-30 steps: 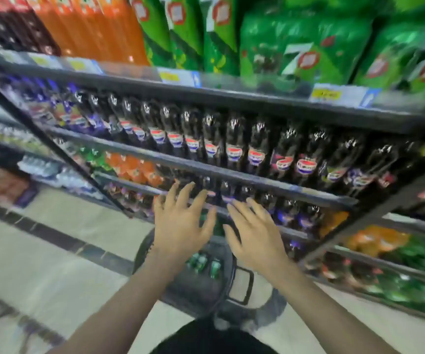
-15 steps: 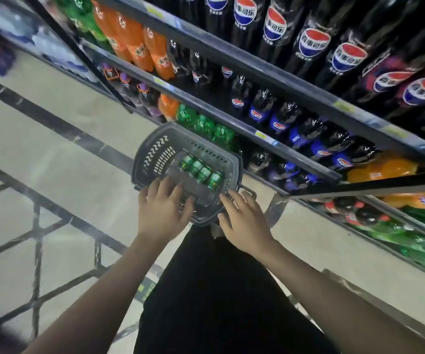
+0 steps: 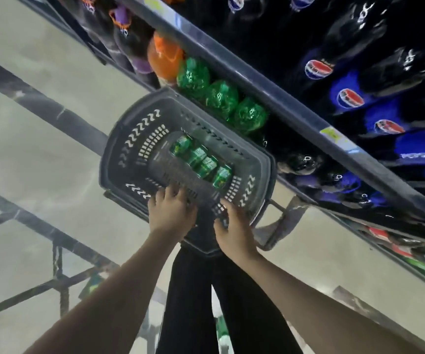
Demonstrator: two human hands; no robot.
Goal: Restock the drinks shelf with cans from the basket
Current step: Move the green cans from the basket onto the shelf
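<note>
left hand (image 3: 172, 213): palm down, arm outstretched | right hand (image 3: 233, 227): palm down, arm outstretched

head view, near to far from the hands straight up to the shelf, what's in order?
left hand and right hand at the near rim → basket → green cans inside it → green bottles on the low shelf → shelf rail → cola bottles.
</note>
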